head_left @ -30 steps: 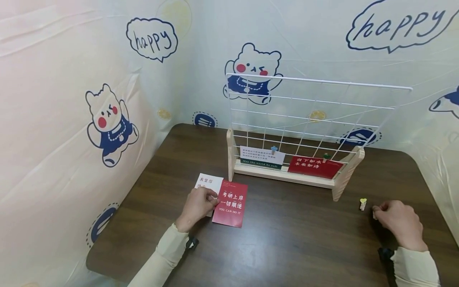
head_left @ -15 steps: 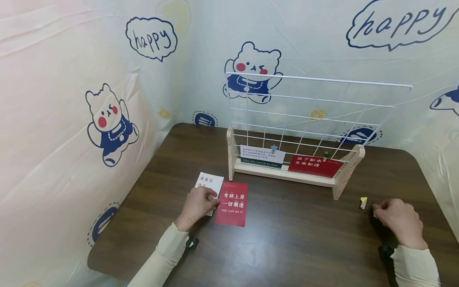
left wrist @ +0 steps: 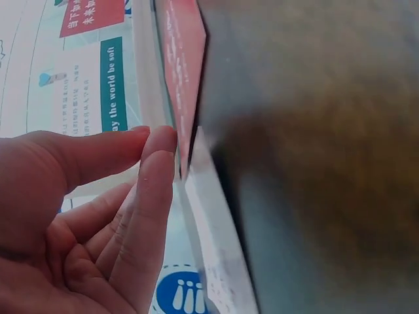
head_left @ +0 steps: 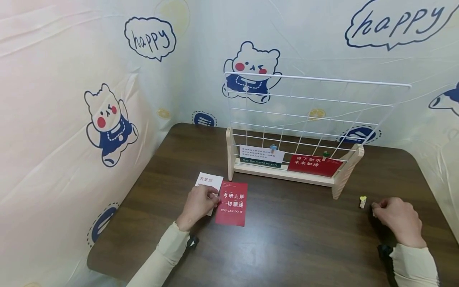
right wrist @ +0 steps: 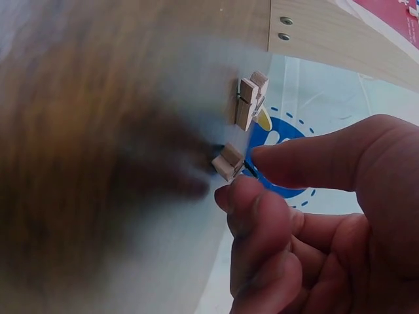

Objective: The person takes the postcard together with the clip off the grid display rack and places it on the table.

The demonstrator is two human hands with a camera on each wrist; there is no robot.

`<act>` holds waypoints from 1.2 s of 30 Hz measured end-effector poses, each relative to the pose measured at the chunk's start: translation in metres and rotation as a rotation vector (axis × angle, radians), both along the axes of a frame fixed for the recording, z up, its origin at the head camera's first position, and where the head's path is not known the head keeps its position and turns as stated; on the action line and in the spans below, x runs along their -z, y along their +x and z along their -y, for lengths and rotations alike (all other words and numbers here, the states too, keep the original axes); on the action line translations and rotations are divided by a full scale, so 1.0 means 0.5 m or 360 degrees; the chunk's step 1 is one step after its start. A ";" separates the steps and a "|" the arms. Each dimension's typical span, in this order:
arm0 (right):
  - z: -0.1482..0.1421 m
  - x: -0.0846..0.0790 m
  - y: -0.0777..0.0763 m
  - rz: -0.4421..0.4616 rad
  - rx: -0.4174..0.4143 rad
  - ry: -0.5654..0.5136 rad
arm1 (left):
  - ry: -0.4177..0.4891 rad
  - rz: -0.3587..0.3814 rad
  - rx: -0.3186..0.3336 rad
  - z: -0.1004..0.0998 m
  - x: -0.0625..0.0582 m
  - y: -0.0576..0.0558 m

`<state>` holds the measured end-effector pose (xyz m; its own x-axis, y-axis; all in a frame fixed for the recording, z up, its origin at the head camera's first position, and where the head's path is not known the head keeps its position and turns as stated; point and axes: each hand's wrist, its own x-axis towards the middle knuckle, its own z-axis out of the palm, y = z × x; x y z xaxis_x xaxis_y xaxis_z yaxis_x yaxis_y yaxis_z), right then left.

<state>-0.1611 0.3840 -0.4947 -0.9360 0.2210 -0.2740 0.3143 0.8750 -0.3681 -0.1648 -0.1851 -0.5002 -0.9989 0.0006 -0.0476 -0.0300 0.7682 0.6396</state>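
My left hand (head_left: 199, 206) lies over a white card (head_left: 215, 181), its thumb and index fingertips at the left edge of a red card (head_left: 231, 204) with white lettering. In the left wrist view the red card (left wrist: 180, 49) lies just past those fingertips, with nothing visibly pinched between them. Over at the right, my right hand (head_left: 399, 221) pinches a small wooden clothespin (right wrist: 229, 163) between thumb and fingers, close to the table. Another clothespin (head_left: 363, 202) with a yellow heart lies just left of it.
A white wire grid rack (head_left: 319, 81) on a wooden base (head_left: 283, 174) stands behind the cards. Clipped low on it are a white-and-green card (head_left: 261, 157) and a red card (head_left: 313, 166). A patterned curtain (head_left: 201, 59) hangs around the brown table (head_left: 287, 247).
The red card under my left fingertips has shifted slightly right and straightened, baring a little more of its separation from the white card. My right hand stays nearly in place with the clothespin.
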 end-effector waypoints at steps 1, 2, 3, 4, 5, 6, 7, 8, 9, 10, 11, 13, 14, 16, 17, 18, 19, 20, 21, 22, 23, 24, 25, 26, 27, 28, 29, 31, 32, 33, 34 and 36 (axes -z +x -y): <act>0.000 -0.001 -0.001 -0.0004 0.0007 0.0001 | -0.0001 -0.0021 0.0005 -0.001 -0.002 -0.001; 0.001 -0.002 -0.001 -0.0011 0.0014 0.0003 | -0.0003 -0.0042 0.0007 -0.002 -0.004 -0.003; 0.001 -0.002 -0.001 -0.0020 0.0018 0.0006 | -0.0003 -0.0060 0.0007 -0.003 -0.006 -0.005; 0.001 -0.003 -0.001 -0.0025 0.0021 0.0008 | 0.0004 -0.0075 0.0009 -0.005 -0.009 -0.006; 0.002 -0.003 0.000 -0.0036 0.0023 0.0013 | 0.0010 -0.0086 0.0011 -0.006 -0.012 -0.007; 0.003 -0.005 0.000 -0.0049 0.0029 0.0016 | 0.0015 -0.0101 0.0016 -0.007 -0.015 -0.009; 0.004 -0.006 0.000 -0.0064 0.0035 0.0019 | 0.0021 -0.0118 0.0023 -0.008 -0.018 -0.010; 0.005 -0.008 0.001 -0.0086 0.0042 0.0024 | 0.0035 -0.0133 0.0033 -0.010 -0.021 -0.011; 0.006 -0.010 0.002 -0.0108 0.0048 0.0029 | 0.0049 -0.0150 0.0047 -0.012 -0.024 -0.012; 0.007 -0.012 0.003 -0.0134 0.0053 0.0033 | 0.0062 -0.0167 0.0062 -0.013 -0.026 -0.013; 0.009 -0.014 0.004 -0.0163 0.0059 0.0039 | 0.0075 -0.0180 0.0076 -0.014 -0.029 -0.014; 0.012 -0.020 0.006 -0.0215 0.0069 0.0052 | 0.0111 -0.0207 0.0104 -0.018 -0.034 -0.015; 0.014 -0.022 0.007 -0.0239 0.0072 0.0059 | 0.0128 -0.0220 0.0112 -0.019 -0.036 -0.015; 0.017 -0.027 0.010 -0.0281 0.0073 0.0070 | 0.0159 -0.0237 0.0120 -0.022 -0.039 -0.017; 0.019 -0.029 0.011 -0.0298 0.0075 0.0076 | 0.0172 -0.0248 0.0124 -0.024 -0.041 -0.018; 0.020 -0.031 0.012 -0.0317 0.0076 0.0079 | 0.0183 -0.0260 0.0130 -0.025 -0.043 -0.019; 0.022 -0.032 0.013 -0.0336 0.0077 0.0082 | 0.0193 -0.0268 0.0132 -0.027 -0.044 -0.021; 0.023 -0.033 0.014 -0.0356 0.0077 0.0085 | 0.0198 -0.0279 0.0129 -0.029 -0.045 -0.022; 0.026 -0.034 0.015 -0.0378 0.0075 0.0087 | 0.0203 -0.0289 0.0129 -0.030 -0.047 -0.024; 0.028 -0.036 0.016 -0.0400 0.0073 0.0092 | 0.0203 -0.0303 0.0128 -0.033 -0.048 -0.026; 0.031 -0.038 0.016 -0.0428 0.0071 0.0097 | 0.0209 -0.0315 0.0129 -0.035 -0.048 -0.027; 0.034 -0.039 0.017 -0.0459 0.0067 0.0102 | 0.0218 -0.0328 0.0128 -0.036 -0.049 -0.029; 0.037 -0.041 0.018 -0.0487 0.0063 0.0106 | 0.0226 -0.0345 0.0123 -0.038 -0.050 -0.031; 0.041 -0.044 0.018 -0.0522 0.0058 0.0111 | 0.0235 -0.0362 0.0121 -0.040 -0.051 -0.032; 0.045 -0.047 0.018 -0.0552 0.0053 0.0113 | 0.0244 -0.0377 0.0122 -0.041 -0.052 -0.033; 0.048 -0.050 0.018 -0.0583 0.0049 0.0116 | 0.0251 -0.0389 0.0122 -0.043 -0.053 -0.035; 0.052 -0.052 0.018 -0.0614 0.0048 0.0116 | 0.0261 -0.0400 0.0123 -0.044 -0.055 -0.037; 0.060 -0.059 0.016 -0.0678 0.0038 0.0117 | 0.0279 -0.0419 0.0122 -0.046 -0.058 -0.040; 0.063 -0.063 0.015 -0.0712 0.0035 0.0116 | 0.0287 -0.0431 0.0125 -0.048 -0.060 -0.042; 0.067 -0.067 0.013 -0.0744 0.0034 0.0114 | 0.0297 -0.0439 0.0127 -0.050 -0.062 -0.044; 0.071 -0.071 0.012 -0.0776 0.0031 0.0117 | 0.0302 -0.0452 0.0132 -0.052 -0.064 -0.047; 0.079 -0.079 0.008 -0.0844 0.0019 0.0121 | 0.0315 -0.0484 0.0135 -0.056 -0.068 -0.051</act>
<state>-0.1570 0.3446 -0.4551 -0.9388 0.2334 0.2534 0.1125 0.9029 -0.4150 -0.1901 -0.1570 -0.4661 -0.9633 0.0633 0.2607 0.2427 0.6203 0.7459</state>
